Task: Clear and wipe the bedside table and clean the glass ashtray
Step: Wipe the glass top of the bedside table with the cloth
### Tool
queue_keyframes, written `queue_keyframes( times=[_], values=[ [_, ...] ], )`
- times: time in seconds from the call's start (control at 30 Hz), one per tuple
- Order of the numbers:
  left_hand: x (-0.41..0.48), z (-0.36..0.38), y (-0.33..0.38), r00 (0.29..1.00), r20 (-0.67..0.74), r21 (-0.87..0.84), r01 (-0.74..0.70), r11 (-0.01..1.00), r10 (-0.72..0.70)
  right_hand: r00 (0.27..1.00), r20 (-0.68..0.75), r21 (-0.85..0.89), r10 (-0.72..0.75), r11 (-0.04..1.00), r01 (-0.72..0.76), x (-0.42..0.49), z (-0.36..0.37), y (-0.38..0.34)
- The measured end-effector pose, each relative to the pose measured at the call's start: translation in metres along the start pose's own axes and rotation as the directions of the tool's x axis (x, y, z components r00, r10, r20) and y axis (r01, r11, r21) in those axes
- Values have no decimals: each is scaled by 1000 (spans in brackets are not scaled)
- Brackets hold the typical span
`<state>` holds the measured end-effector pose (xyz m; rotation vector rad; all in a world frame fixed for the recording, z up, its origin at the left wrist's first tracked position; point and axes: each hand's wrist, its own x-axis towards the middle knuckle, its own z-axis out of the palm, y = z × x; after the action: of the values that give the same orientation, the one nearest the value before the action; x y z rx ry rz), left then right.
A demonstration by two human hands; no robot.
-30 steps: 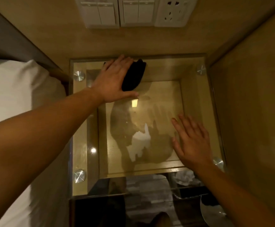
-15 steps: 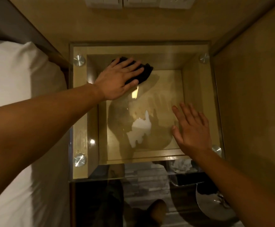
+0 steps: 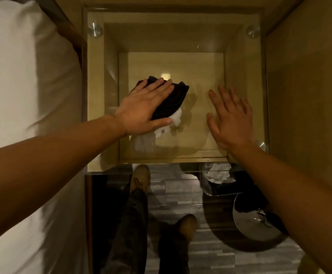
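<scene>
Glass made the top of the bedside table [image 3: 240, 62], which filled the middle of the frame. A black cloth [image 3: 170, 101] lay on it left of center, and the left hand [image 3: 143, 109] pressed flat on it, fingers straight and together. A moment before, the cloth was up at the far edge; it had slid nearer. The right hand [image 3: 231, 119] stayed flat and spread on the glass, holding nothing. White bedding [image 3: 23, 76] lay at the left.
</scene>
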<state>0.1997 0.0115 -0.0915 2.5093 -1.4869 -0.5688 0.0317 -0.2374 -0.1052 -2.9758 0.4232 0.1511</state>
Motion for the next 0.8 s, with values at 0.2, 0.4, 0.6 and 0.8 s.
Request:
queue_keyframes(
  times=[0.2, 0.4, 0.6, 0.8],
  values=[
    [-34, 26, 31, 998, -51, -29, -48, 998, 46, 1000, -10, -5, -7, 1000, 7, -1, 0, 0],
    [-67, 51, 60, 989, -124, -67, -91, 994, 83, 1000, -20, -1, 7, 1000, -7, -1, 1, -1],
    [-91, 69, 83, 984, -143, -130, -124, 984, 105, 1000, -5, 7, 4, 1000, -4, -2, -1, -1],
    [-112, 67, 119, 993, -114, -364, -79, 928, 40, 1000, 15, 19, 0, 1000, 0, -2, -3, -2]
  ],
)
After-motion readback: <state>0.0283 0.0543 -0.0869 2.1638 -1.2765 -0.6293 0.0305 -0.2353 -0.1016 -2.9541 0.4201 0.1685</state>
